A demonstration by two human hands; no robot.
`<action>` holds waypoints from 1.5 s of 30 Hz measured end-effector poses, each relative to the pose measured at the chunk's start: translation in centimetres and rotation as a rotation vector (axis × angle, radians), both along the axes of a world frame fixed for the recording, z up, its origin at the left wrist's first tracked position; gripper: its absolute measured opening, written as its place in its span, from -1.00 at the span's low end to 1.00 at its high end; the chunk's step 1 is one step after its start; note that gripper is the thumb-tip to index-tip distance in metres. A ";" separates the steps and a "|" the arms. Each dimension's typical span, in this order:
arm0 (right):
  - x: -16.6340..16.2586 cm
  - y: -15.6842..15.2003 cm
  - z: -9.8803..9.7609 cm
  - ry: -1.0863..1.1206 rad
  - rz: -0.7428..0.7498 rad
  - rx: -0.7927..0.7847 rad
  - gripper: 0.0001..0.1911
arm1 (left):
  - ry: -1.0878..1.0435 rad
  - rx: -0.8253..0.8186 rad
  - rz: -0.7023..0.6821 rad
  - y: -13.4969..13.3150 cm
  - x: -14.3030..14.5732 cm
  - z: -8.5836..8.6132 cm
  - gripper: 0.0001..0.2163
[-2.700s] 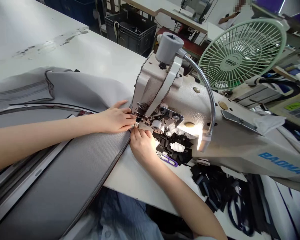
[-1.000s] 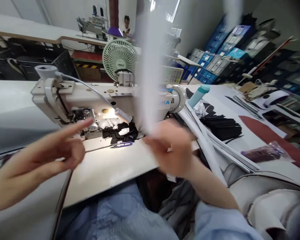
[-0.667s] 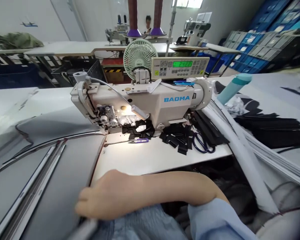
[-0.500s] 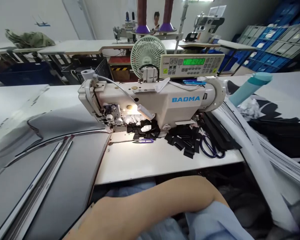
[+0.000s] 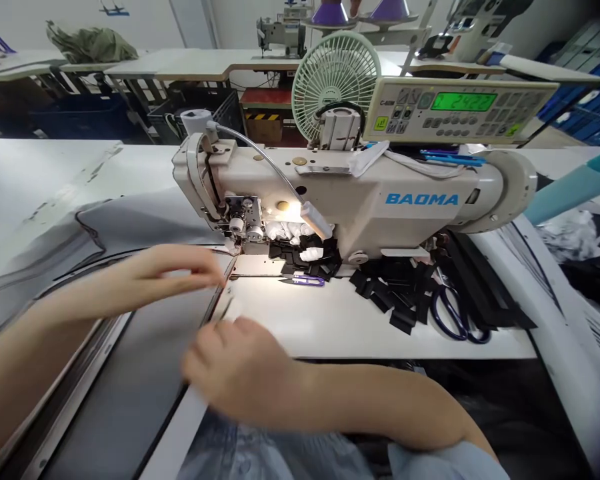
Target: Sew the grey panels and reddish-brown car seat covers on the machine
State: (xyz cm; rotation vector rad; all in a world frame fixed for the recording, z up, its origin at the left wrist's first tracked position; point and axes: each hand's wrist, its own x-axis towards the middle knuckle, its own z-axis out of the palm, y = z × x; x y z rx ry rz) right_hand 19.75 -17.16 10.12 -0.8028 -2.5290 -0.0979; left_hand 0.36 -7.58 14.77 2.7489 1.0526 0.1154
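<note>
My left hand (image 5: 180,273) reaches over the grey fabric panel (image 5: 145,360), its thumb and fingers closing in a pinch near the panel's right edge. Whatever is between those fingertips is hidden. Just below and to the right is my right hand (image 5: 243,373), blurred, with curled fingers. A small whitish piece (image 5: 233,309) shows beside its fingers; I cannot tell whether it is held. Both hands are in front of the sewing machine (image 5: 300,187), whose needle area stands over the far edge of the panel.
Purple thread snips (image 5: 307,281) lie by the machine bed. Black fabric pieces (image 5: 403,317) and dark-handled scissors (image 5: 453,317) are to the right. A lamp (image 5: 315,220) lights the bed. Behind stand a control panel (image 5: 460,110) and a fan (image 5: 335,80).
My left hand has come into view above the panel. My right forearm has swung up, bringing the right hand near the panel's edge. The view has tilted down and moved closer.
</note>
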 end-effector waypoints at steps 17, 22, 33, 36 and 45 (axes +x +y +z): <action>0.6 4.3 -10.3 -0.235 -0.002 -0.045 -0.57 | 0.036 -0.227 0.058 7.4 0.8 -7.5 -0.72; -0.8 5.6 -10.4 -0.234 0.004 -0.009 -0.60 | -0.106 -0.426 0.220 8.4 -0.5 -7.5 -0.71; -0.8 5.9 -9.8 -0.200 -0.039 0.112 -0.61 | 0.042 -0.187 0.154 5.6 1.5 -8.0 -0.77; -0.8 6.0 -9.6 -0.228 -0.022 0.090 -0.61 | 0.033 -0.187 0.133 5.7 1.5 -7.9 -0.76; -0.6 6.0 -9.4 -0.198 -0.027 0.084 -0.62 | -0.013 -0.205 0.129 5.8 1.4 -7.2 -0.75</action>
